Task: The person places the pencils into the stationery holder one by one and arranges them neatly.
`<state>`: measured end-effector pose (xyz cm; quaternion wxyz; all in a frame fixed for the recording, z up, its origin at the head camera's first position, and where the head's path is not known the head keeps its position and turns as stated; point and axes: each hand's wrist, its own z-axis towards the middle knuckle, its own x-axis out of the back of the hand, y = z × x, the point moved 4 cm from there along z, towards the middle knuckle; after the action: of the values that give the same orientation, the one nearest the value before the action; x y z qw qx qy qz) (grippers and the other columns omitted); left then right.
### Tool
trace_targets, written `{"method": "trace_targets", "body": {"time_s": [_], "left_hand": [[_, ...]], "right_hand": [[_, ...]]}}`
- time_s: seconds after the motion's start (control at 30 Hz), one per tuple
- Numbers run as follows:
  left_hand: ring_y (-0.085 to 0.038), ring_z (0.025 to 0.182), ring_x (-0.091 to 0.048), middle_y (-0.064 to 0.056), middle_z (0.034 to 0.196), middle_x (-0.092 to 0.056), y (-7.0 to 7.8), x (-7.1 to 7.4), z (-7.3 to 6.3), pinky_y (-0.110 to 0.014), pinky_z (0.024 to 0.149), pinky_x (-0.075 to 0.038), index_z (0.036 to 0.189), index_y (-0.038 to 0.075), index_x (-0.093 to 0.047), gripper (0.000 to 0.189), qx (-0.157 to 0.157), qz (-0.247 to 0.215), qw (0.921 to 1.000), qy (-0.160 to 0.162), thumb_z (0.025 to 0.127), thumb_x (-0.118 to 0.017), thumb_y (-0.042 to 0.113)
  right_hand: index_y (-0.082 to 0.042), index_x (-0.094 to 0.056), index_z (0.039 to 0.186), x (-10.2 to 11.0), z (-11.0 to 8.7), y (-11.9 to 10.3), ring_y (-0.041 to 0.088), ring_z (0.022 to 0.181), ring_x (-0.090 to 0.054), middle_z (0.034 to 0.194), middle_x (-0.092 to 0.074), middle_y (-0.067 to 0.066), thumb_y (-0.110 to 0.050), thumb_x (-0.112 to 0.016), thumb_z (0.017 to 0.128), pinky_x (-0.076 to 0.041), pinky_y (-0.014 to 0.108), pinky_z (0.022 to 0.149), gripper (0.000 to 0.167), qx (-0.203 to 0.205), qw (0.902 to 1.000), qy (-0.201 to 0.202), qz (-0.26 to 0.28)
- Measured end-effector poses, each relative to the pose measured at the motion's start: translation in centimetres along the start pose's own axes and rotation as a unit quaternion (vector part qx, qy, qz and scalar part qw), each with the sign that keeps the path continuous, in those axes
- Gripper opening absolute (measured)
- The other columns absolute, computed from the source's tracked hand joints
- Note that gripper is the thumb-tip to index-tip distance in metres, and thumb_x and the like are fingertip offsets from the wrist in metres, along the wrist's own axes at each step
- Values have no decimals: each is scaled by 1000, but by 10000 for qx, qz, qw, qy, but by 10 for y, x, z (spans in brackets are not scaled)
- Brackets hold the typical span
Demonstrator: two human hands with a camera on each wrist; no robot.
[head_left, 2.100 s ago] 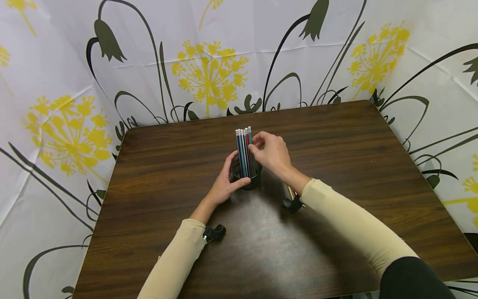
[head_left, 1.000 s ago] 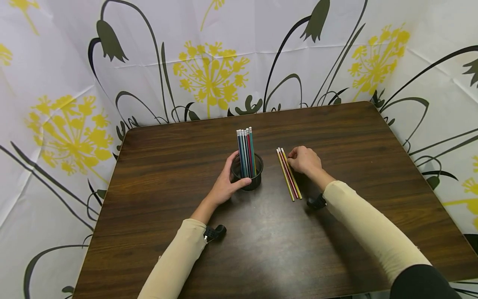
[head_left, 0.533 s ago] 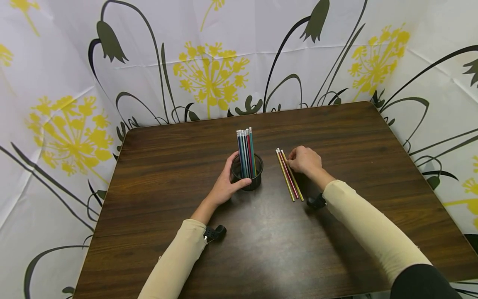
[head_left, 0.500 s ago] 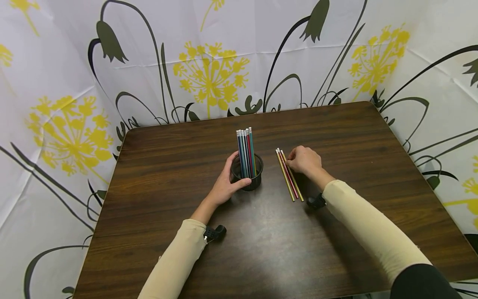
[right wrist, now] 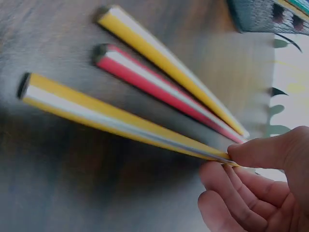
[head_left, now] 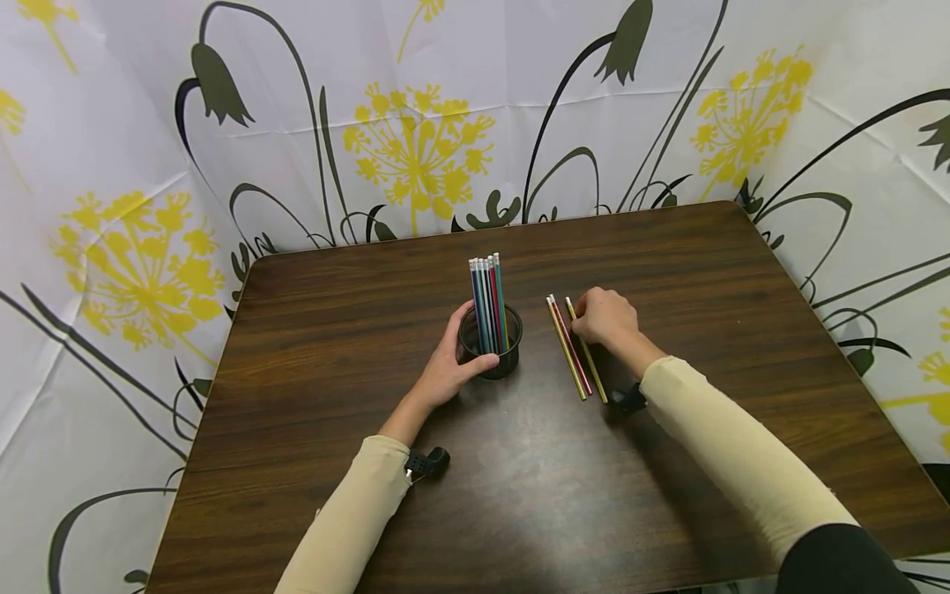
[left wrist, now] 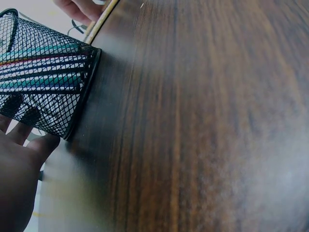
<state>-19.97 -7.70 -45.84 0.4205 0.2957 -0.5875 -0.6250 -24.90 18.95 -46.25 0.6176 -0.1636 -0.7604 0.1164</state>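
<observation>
My left hand [head_left: 449, 367] grips a black mesh pencil cup [left wrist: 53, 106], thumb on its near side and fingers around the left. Several pencils [head_left: 487, 305] in blue, white, red and teal stand in it, eraser ends up. To the cup's right, my right hand [head_left: 609, 315] pinches a yellow pencil [right wrist: 120, 121] between thumb and fingers near its far end. That pencil is low over the table, angled away from its neighbours. Just left of it lie a red pencil [right wrist: 159, 87] and another yellow pencil [right wrist: 164, 53], side by side.
Everything is on a dark wood-grain table [head_left: 334, 330]. Its back edge meets a white hanging sheet [head_left: 460, 49] printed with yellow and grey flowers. A black wrist camera [head_left: 428, 462] sits at my left sleeve cuff.
My right hand has gone from the pencils in the cup to those on the table. It has drawn the rightmost yellow pencil apart to the right. The left hand stays on the cup.
</observation>
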Motion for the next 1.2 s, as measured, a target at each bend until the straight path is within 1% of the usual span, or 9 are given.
{"method": "trace_targets", "body": {"time_s": [0.2, 0.33, 0.47, 0.6, 0.7, 0.8, 0.93, 0.97, 1.2], "left_hand": [[-37, 134, -35, -21, 151, -31, -1, 0, 0, -60, 107, -30, 155, 8, -15, 85, -6, 57, 10000, 32, 89, -67, -2], [-38, 134, -36, -21, 151, -31, -2, 0, 0, -60, 106, -32, 155, 9, -16, 85, -18, 11, 10000, 43, 88, -66, -4], [-39, 132, -38, -21, 150, -32, -2, 0, 0, -59, 104, -35, 155, 9, -16, 84, -43, -77, 10000, 43, 88, -66, -4], [-40, 132, -38, -21, 150, -32, -4, 0, 1, -60, 104, -35, 155, 11, -17, 85, -68, -151, 9999, 40, 88, -68, -2], [-34, 133, -39, -15, 150, -34, -16, 2, 2, -56, 105, -36, 155, 19, -18, 86, -84, -91, 9999, 79, 89, -69, 2], [-31, 135, -38, -13, 151, -34, -19, 2, 3, -54, 107, -34, 155, 21, -18, 85, -73, -19, 10000, 60, 90, -69, 2], [-35, 136, -35, -19, 151, -32, -4, 0, 1, -58, 109, -29, 155, 11, -16, 83, -48, -88, 9999, 0, 90, -66, -2], [-37, 136, -35, -20, 151, -32, 1, 0, 0, -59, 109, -27, 155, 8, -15, 83, -44, -106, 9999, -9, 90, -66, -3], [-38, 132, -38, -19, 149, -34, 0, -1, 0, -59, 107, -30, 155, 8, -16, 83, -33, -134, 9999, -16, 90, -67, -1]], "right_hand": [[-11, -72, 102, 33, -8, -15, 29, 83, -65, 95, -71, 6, -21, -64, 86, -51, 48, 68, 21, 296, 9946, 843, 524], [-13, -72, 105, 59, -17, -36, 22, 77, -65, 89, -72, 1, -24, -64, 89, -49, 44, 65, 22, 706, 9778, 1648, 1088], [-15, -72, 106, 82, -33, -62, 13, 70, -66, 85, -72, -4, -23, -65, 89, -47, 39, 63, 20, 1377, 9465, 2399, 1665], [-11, -71, 106, 94, -53, -89, 9, 66, -67, 85, -72, -2, -19, -68, 89, -49, 33, 61, 19, 2270, 9035, 2853, 2252], [-8, -70, 105, 95, -65, -106, 7, 67, -67, 85, -72, -1, -16, -69, 89, -53, 28, 62, 18, 2839, 8758, 2885, 2630], [-6, -68, 107, 89, -72, -116, 7, 69, -66, 87, -72, 1, -12, -70, 89, -54, 26, 63, 19, 3176, 8582, 2746, 2955], [-6, -67, 107, 74, -73, -122, 9, 70, -66, 88, -72, 2, -12, -71, 89, -54, 27, 63, 19, 3324, 8538, 2467, 3158], [-6, -67, 107, 70, -73, -122, 8, 70, -66, 88, -72, 2, -12, -71, 89, -54, 27, 63, 19, 3321, 8557, 2396, 3165], [-7, -67, 107, 50, -69, -121, 9, 67, -66, 89, -71, 2, -11, -71, 89, -54, 28, 61, 18, 3199, 8708, 1970, 3170]]}}
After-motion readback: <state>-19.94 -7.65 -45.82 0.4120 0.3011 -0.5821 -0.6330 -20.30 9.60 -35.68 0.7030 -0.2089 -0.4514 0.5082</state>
